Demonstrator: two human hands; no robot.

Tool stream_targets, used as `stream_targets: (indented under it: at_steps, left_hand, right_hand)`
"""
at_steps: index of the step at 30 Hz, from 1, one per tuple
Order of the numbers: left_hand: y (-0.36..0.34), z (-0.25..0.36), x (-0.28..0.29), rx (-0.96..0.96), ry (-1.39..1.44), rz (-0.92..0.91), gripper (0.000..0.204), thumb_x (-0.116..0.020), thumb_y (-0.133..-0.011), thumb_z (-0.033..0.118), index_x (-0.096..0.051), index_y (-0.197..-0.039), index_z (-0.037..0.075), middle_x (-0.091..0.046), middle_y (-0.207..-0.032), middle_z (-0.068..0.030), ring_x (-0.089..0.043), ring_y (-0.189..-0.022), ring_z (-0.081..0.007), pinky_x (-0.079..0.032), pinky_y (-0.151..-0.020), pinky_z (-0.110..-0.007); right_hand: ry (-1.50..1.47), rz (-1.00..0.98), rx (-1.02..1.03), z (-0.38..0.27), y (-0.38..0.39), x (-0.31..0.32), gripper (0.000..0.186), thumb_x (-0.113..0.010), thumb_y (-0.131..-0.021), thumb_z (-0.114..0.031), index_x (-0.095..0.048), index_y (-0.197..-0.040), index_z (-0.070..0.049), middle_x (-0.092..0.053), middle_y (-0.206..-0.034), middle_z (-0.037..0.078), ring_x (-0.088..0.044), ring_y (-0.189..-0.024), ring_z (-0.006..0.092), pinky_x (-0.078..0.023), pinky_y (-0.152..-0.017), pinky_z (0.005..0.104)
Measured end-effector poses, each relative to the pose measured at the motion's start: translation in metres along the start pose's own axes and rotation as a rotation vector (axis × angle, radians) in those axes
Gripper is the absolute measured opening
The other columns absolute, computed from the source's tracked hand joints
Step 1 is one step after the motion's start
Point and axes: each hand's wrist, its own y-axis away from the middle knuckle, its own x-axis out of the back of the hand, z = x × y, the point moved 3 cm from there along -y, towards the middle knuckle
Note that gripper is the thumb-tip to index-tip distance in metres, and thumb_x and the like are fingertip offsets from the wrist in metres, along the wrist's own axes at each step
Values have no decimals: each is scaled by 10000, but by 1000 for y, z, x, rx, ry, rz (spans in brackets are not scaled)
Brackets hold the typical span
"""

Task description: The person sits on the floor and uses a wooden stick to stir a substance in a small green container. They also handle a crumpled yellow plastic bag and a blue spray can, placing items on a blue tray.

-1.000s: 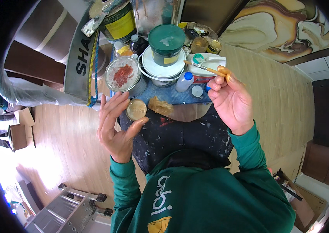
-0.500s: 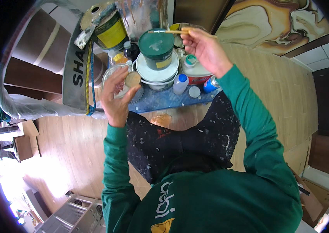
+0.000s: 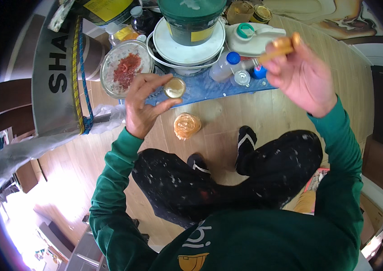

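By the blue paint-flecked table [image 3: 205,90], the right hand [image 3: 303,77] grips a slim wooden-handled brush [image 3: 270,56], likely light and stiff; the left hand [image 3: 144,101] pinches a small round gold-coloured container [image 3: 174,88], probably slippery, best held by its rim.

On the desk [image 3: 200,88], left to right: tub [image 3: 127,70], bucket [image 3: 160,44] under smaller bucket [image 3: 191,28], bottle [image 3: 221,68] with jug [image 3: 254,41] behind. Jar [image 3: 174,88] in left fingers [image 3: 155,83], brush [image 3: 272,54] in right fingers [image 3: 308,53]. Nearer, on floor [image 3: 220,110], bundle [image 3: 187,126].

Round pot [image 3: 174,87] glossy; sleeves [image 3: 112,180] cloth; jug [image 3: 238,44] smooth plastic; floor [image 3: 227,119] wood-look.
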Motion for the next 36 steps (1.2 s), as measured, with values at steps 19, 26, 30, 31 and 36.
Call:
stream_targets:
  at_steps: [19, 26, 30, 31, 36]
  left_hand:
    - [97, -141, -162, 203, -431, 193, 533, -886, -786, 377, -776, -1261, 161, -596, -1028, -57, -564, -990, -285, -448, -900, -450]
    - [97, -139, -162, 245, -539, 124, 595, -874, -796, 404, -748, -1328, 169, -592, -1032, -35, -552, -988, -264, -432, -919, -439]
    - [103, -142, -160, 235, -504, 126, 731, -892, -784, 375, -672, -1432, 117, -621, -1059, -36, -565, -1011, -259, -431, -935, -439]
    - [108, -141, -158, 234, -471, 142, 756, -899, -779, 362, -656, -1446, 103, -633, -1067, -40, -570, -1020, -260, -431, -946, -439]
    - [149, -133, -145, 287, -447, 223, 829, -921, -750, 338, -617, -1482, 94, -642, -1137, -68, -585, -1071, -292, -445, -981, -462]
  right_hand:
    - [647, 317, 58, 175, 7, 89, 331, -606, -1064, -98, -684, -1363, 21, -700, -1074, 61, -656, -961, 158, -549, -873, 298]
    - [1372, 85, 463, 222, -16, 128, 362, -660, -965, 14, -716, -1321, -22, -707, -1109, 116, -685, -923, 261, -570, -792, 355]
    - [1745, -166, 610, 240, -28, 154, 471, -711, -893, -23, -691, -1362, -66, -685, -1254, 86, -679, -1042, 273, -570, -860, 388]
    - [1804, -218, 612, 243, -30, 161, 502, -714, -884, -40, -676, -1383, -77, -668, -1292, 82, -669, -1079, 267, -563, -883, 390]
    - [1945, -380, 650, 253, -42, 184, 577, -679, -897, -91, -608, -1469, -97, -612, -1415, 75, -627, -1215, 254, -529, -966, 402]
